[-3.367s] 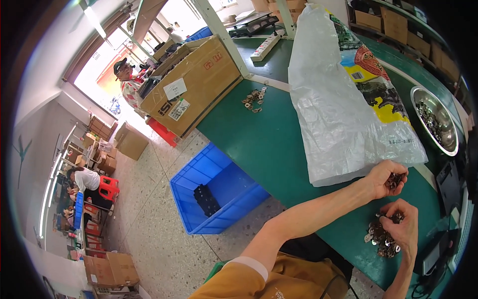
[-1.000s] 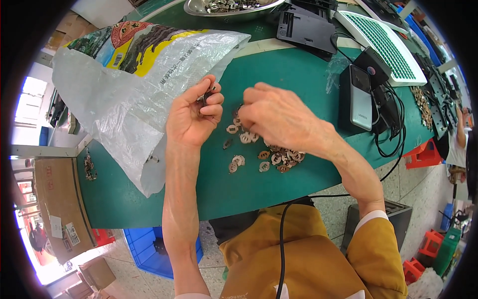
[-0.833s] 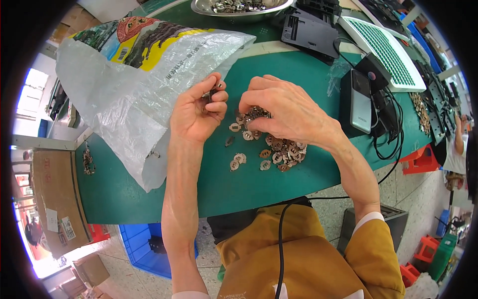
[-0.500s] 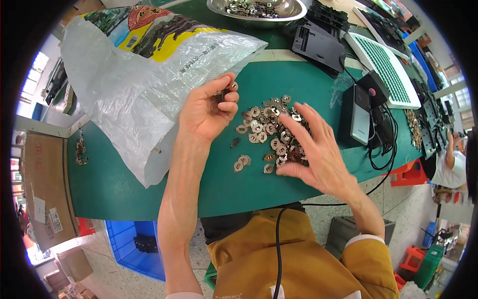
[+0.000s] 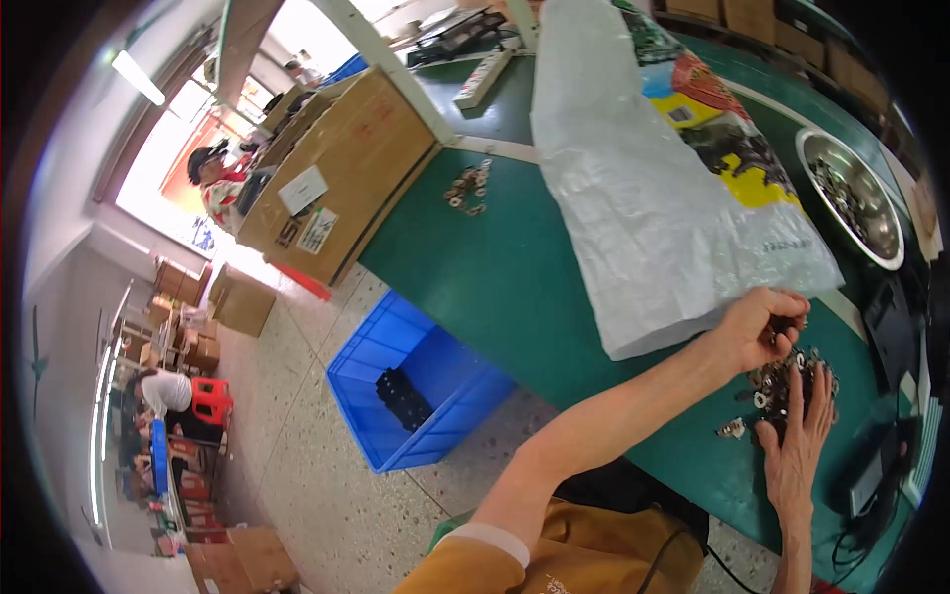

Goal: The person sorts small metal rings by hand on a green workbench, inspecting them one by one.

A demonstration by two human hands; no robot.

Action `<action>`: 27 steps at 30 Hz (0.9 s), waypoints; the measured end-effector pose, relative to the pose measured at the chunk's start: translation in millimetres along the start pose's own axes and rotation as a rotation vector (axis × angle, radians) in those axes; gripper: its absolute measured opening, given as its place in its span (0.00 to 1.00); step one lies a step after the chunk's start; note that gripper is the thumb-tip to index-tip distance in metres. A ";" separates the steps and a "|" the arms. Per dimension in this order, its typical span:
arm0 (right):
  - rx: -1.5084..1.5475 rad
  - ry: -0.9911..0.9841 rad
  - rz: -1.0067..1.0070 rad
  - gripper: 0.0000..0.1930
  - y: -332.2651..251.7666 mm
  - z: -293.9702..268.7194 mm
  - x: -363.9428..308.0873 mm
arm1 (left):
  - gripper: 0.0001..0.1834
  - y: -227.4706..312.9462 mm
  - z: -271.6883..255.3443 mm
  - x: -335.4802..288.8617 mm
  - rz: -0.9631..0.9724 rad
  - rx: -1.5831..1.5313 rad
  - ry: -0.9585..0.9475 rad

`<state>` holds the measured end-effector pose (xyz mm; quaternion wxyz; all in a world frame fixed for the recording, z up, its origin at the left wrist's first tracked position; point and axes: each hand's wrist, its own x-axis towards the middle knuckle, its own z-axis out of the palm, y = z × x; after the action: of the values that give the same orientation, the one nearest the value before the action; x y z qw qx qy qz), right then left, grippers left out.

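My left hand [image 5: 757, 329] is closed around a few small metal discs [image 5: 785, 325], mostly hidden by the fingers. It is held beside the lower end of a large white plastic bag [image 5: 633, 188] with a colourful printed panel. My right hand [image 5: 795, 436] rests with its fingers stretched out on a pile of small metal discs [image 5: 764, 384] on the green table. Part of the pile is covered by that hand. One or two discs [image 5: 730, 429] lie apart, left of the right hand.
A steel bowl [image 5: 884, 233] of metal parts stands at the far right. Another small heap of parts [image 5: 468, 186] lies near the cardboard box [image 5: 336, 163]. A blue crate [image 5: 445, 411] is on the floor by the table edge [image 5: 465, 342]. Dark devices and cables crowd the right side.
The view has swung left, so the bag, hands and pile appear farther right. My right hand has come down onto the pile; my left remains closed on the discs.
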<state>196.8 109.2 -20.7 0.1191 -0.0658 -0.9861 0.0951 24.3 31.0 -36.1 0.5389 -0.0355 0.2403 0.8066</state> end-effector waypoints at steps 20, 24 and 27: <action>0.214 0.133 -0.290 0.11 -19.7 6.3 15.0 | 0.02 7.4 -1.1 2.7 0.045 0.052 0.020; 0.216 0.114 -0.129 0.11 -29.7 2.1 15.2 | 0.02 5.2 -4.5 5.5 0.032 0.063 0.007; 0.174 0.171 -0.147 0.11 -25.8 -1.4 16.3 | 0.01 3.7 -2.6 5.0 0.048 0.080 0.014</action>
<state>178.7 86.9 -10.5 0.2148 0.0095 -0.9625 0.1653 18.4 33.0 -38.7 0.5188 -0.0137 0.2768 0.8087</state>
